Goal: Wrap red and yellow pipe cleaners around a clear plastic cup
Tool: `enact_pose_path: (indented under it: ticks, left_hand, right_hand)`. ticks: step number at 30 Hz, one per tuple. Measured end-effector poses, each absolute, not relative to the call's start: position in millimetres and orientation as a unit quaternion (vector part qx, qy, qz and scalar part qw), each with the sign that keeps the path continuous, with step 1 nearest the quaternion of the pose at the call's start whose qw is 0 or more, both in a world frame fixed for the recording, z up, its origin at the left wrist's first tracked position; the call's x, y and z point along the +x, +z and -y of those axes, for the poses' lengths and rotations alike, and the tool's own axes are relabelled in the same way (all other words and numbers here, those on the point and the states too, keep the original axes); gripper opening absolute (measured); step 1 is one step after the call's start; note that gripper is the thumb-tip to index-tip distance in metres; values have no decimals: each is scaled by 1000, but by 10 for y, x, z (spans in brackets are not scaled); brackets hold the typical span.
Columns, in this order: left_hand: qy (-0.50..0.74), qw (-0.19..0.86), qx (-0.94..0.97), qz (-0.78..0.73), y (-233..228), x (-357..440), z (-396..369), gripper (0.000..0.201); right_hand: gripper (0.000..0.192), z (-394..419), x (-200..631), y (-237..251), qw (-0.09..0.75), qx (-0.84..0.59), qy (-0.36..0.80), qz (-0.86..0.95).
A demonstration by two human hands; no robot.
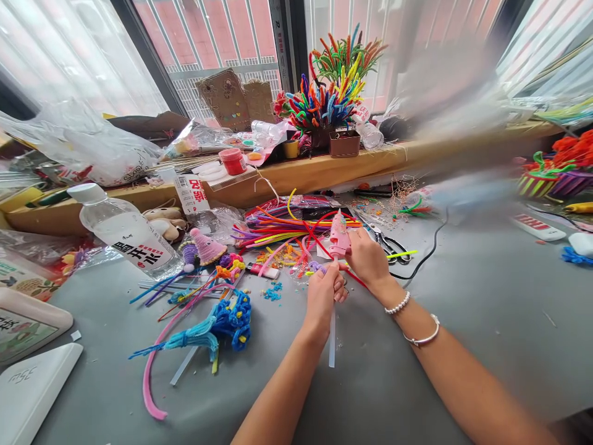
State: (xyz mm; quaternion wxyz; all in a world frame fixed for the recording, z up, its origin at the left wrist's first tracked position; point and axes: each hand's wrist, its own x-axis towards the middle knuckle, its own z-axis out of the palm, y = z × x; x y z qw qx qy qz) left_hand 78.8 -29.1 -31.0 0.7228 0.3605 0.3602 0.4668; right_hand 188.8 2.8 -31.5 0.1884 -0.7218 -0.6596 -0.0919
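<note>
My right hand point(369, 259) is closed around a small pink glue gun point(340, 238), its nozzle pointing away from me. Just below it, my left hand point(323, 293) pinches a translucent glue stick point(332, 343), whose long end hangs down toward me. The stick's upper end is at the rear of the gun; whether it is inside, my fingers hide. Close by are black-handled scissors point(397, 248) and a bundle of coloured pipe cleaners point(273, 228). Left of my hands lies a blue pipe-cleaner flower bunch point(231, 321).
A water bottle point(127, 232) leans at the left, near a pink crocheted hat point(208, 247). A pink pipe cleaner point(149, 377) curves along the grey table point(467, 296). A black cord point(430, 250) runs right of my hands. Pipe-cleaner plants point(324, 102) stand on the ledge.
</note>
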Motion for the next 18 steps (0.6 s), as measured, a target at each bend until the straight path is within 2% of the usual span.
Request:
enact_pose_path:
  ticks: [10, 18]
  left_hand:
    - [460, 722, 372, -359, -312, 800, 305, 27]
    - [456, 725, 368, -361, -313, 797, 312, 26]
  right_hand:
    - [15, -32, 1930, -319, 246, -703, -192, 639]
    - [21, -71, 1956, -335, 223, -689, -185, 665]
